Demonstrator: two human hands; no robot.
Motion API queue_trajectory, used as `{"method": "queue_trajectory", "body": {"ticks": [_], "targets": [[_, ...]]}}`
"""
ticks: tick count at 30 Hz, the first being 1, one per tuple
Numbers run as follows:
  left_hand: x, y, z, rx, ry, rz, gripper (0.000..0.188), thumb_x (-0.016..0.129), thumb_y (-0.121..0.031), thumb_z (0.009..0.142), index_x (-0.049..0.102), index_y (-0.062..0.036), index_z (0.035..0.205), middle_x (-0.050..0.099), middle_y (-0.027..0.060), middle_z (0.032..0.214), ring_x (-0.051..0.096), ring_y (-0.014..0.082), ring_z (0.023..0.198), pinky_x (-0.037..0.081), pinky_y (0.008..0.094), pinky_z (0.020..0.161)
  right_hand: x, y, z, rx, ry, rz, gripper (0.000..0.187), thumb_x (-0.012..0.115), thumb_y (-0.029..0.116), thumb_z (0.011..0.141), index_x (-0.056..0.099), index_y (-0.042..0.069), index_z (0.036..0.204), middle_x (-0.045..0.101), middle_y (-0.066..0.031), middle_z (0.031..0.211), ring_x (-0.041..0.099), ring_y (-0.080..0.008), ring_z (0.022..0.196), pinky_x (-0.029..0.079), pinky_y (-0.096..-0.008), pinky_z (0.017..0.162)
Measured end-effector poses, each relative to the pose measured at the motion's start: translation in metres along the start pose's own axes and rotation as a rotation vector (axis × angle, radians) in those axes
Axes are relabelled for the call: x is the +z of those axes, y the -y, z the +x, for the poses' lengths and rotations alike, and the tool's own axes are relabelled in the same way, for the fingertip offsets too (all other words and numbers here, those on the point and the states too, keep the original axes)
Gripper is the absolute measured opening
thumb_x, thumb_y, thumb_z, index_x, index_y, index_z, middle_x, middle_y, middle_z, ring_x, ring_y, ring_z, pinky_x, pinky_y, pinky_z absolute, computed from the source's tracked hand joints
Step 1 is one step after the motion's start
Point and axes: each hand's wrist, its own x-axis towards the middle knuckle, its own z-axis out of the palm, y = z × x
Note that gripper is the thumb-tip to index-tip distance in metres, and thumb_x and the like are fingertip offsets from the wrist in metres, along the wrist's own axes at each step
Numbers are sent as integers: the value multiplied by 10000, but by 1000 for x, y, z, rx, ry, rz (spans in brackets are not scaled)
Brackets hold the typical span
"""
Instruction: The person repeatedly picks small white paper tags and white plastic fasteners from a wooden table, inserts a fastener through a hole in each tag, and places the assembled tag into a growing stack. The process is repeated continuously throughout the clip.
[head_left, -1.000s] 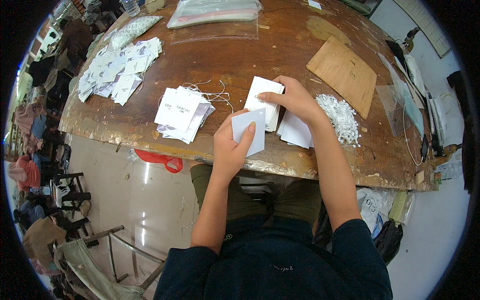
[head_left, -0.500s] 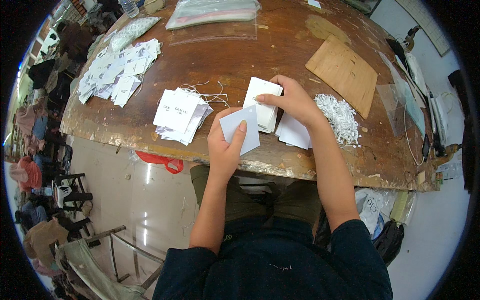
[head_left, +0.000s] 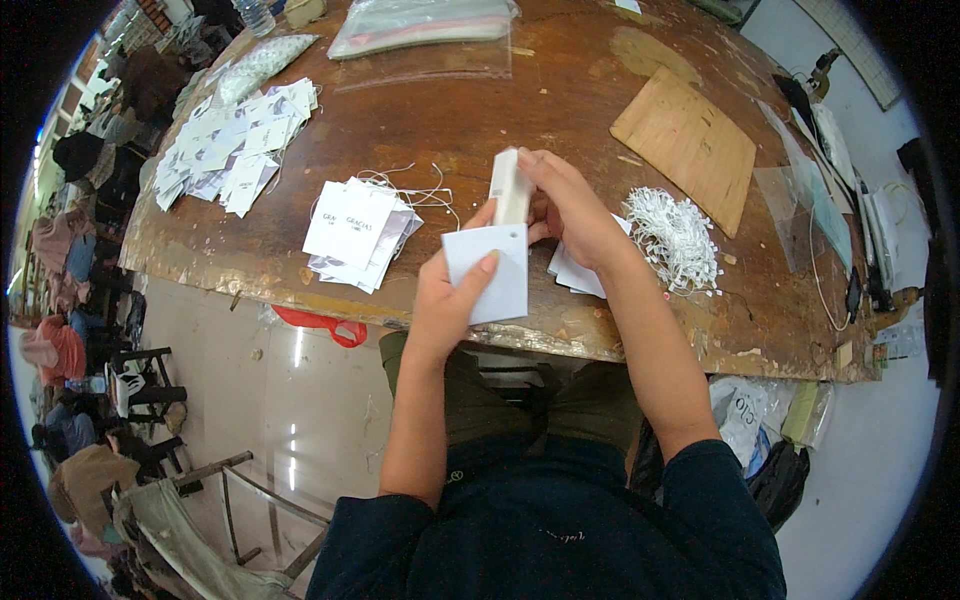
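In my left hand (head_left: 440, 305) is a white card tag (head_left: 503, 290) with a small hole near its top corner, the thumb lying flat across its face. Just beyond it, my right hand (head_left: 578, 215) grips a thick stack of white tags (head_left: 509, 188), tipped up on its edge. My left fingers reach behind the card towards this stack; whether they touch it is hidden. Partly under the right hand lie a few white cards (head_left: 578, 277) on the table. To the right is a heap of white tag strings (head_left: 675, 240).
Left of my hands sits a pile of printed tags (head_left: 355, 235) with loose strings. Farther left are a larger tag pile (head_left: 235, 145) and a filled plastic bag (head_left: 265, 65). Clear plastic sleeves (head_left: 425, 28) lie at the back, a thin wooden board (head_left: 690, 150) at the right.
My right hand has lifted the tag stack and turned it from lying flat onto its edge. The left hand has shifted slightly, bringing the card nearer and more upright.
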Motion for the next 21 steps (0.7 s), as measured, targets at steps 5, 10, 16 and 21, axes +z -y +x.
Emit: {"method": "queue_trajectory", "body": {"ticks": [5,10,16,21], "targets": [[-12,-3,1,-103,-151,-329,413,613,-161,918,533,45,1267,643,135,1132,638,162,982,528,309,835,7,-4,0,-98,60,0,482,649,141,916,430,-51,1300,569,-74,934,657,-163,765,593,-281,667],[-12,-2,2,-52,-131,-367,488,617,-165,906,484,57,1320,630,136,1158,628,182,1020,504,324,894,17,-10,2,-155,-40,-133,507,690,18,857,448,-69,1293,578,-48,858,638,-125,712,561,-245,644],[-11,-7,0,-42,-86,-359,570,603,-155,902,415,69,1392,618,136,1181,614,171,1041,487,315,911,23,-11,0,-191,-67,-223,456,709,1,838,499,-33,1241,536,0,776,581,-81,664,480,-217,579],[-11,-5,1,-39,-126,-366,531,599,-153,904,443,63,1363,626,126,1152,626,171,1009,510,309,876,26,-14,-3,-338,-173,-578,457,768,66,794,567,19,1202,497,20,803,500,-70,695,442,-221,616]]}}
